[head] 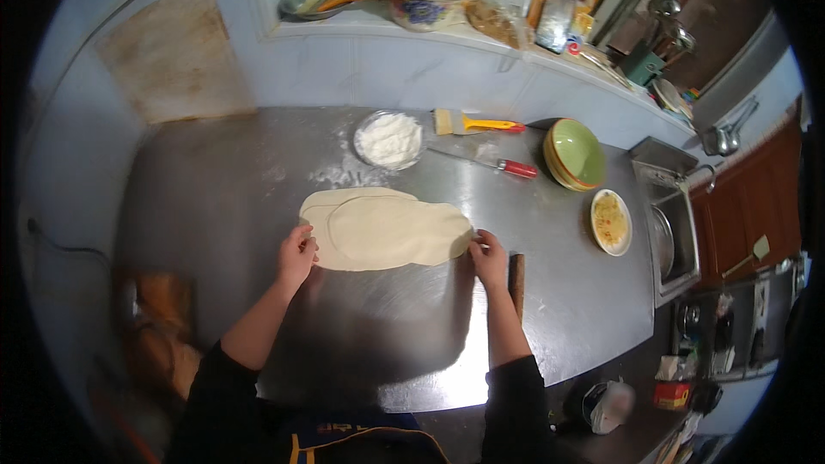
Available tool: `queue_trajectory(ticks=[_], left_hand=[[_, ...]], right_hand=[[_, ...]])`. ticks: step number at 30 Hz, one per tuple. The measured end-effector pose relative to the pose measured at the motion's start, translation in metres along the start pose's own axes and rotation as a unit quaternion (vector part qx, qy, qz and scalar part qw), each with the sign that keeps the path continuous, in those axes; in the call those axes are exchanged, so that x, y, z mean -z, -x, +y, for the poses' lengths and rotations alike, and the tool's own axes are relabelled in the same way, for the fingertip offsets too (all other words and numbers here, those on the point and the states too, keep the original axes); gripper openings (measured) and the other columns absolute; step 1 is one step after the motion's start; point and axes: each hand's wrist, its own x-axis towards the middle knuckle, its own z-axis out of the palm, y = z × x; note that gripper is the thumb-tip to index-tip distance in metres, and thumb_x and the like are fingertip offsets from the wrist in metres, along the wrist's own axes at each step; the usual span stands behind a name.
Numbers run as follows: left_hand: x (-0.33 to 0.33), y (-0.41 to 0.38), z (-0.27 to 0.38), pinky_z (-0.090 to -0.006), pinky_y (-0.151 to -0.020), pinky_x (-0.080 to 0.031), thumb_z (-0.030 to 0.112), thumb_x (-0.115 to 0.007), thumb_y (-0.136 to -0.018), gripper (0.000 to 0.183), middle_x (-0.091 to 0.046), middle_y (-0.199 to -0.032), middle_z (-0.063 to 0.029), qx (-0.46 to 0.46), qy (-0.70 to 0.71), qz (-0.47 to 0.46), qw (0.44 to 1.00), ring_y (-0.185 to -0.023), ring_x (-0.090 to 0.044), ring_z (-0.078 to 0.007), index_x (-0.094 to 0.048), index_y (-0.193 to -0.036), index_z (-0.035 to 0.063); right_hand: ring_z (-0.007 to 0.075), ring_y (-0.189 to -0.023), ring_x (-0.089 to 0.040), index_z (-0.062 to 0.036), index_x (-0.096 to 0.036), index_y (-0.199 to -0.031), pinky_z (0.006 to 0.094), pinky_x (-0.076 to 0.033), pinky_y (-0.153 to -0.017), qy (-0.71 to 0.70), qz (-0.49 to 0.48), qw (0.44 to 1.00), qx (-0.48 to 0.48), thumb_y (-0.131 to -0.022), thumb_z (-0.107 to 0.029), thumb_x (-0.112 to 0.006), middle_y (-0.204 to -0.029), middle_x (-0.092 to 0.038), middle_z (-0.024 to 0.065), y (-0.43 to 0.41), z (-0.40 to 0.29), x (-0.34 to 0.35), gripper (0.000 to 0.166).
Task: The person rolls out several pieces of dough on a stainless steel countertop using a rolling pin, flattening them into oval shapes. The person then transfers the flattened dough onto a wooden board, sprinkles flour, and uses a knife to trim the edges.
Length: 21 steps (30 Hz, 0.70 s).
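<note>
A flat, rolled-out sheet of dough [387, 230] lies on the steel worktop, with one layer overlapping another and a curved edge visible at its left. At the dough's left end my left hand [298, 254] pinches the edge between thumb and fingers. My right hand [488, 256] grips the right end of the sheet with its fingertips. Beside my right forearm lies a wooden rolling pin [517, 283], partly hidden by the arm. Beyond the dough stands a bowl of white flour [389, 140], and some flour is scattered on the steel near it.
Along the back of the worktop [213, 206] lie a yellow-handled pastry brush [477, 123] and a red-handled tool [515, 168] with a thin metal shaft. To the right are stacked green bowls [577, 154], a plate of yellowish food [611, 222] and a sink [677, 238].
</note>
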Motion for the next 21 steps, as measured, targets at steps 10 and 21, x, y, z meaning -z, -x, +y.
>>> queue_trajectory(ticks=[10,21], left_hand=[[0.130,0.055,-0.069,-0.0422,-0.093,-0.041,0.012,-0.057,-0.087,0.031,-0.053,-0.116,-0.0147,-0.105,-0.314,0.216,0.919,-0.108,-0.049,-0.0325,-0.053,-0.118,0.0082],[0.143,0.055,-0.086,-0.0466,-0.097,-0.037,0.013,-0.056,-0.086,0.033,-0.049,-0.124,-0.0156,-0.143,-0.337,0.167,0.916,-0.114,-0.045,-0.0360,-0.052,-0.116,0.0027]], right_hand=[[0.0146,-0.078,-0.063,0.0011,-0.060,-0.114,0.0271,-0.052,-0.071,-0.026,-0.093,0.988,0.117,-0.088,-0.005,-0.058,-0.097,-0.065,0.0103,0.028,-0.055,-0.023,0.027],[0.0253,-0.082,-0.064,-0.0016,-0.058,-0.113,0.0328,-0.050,-0.075,-0.007,-0.225,0.908,0.354,-0.082,-0.021,-0.064,-0.096,-0.065,0.0140,-0.046,-0.281,-0.259,0.037]])
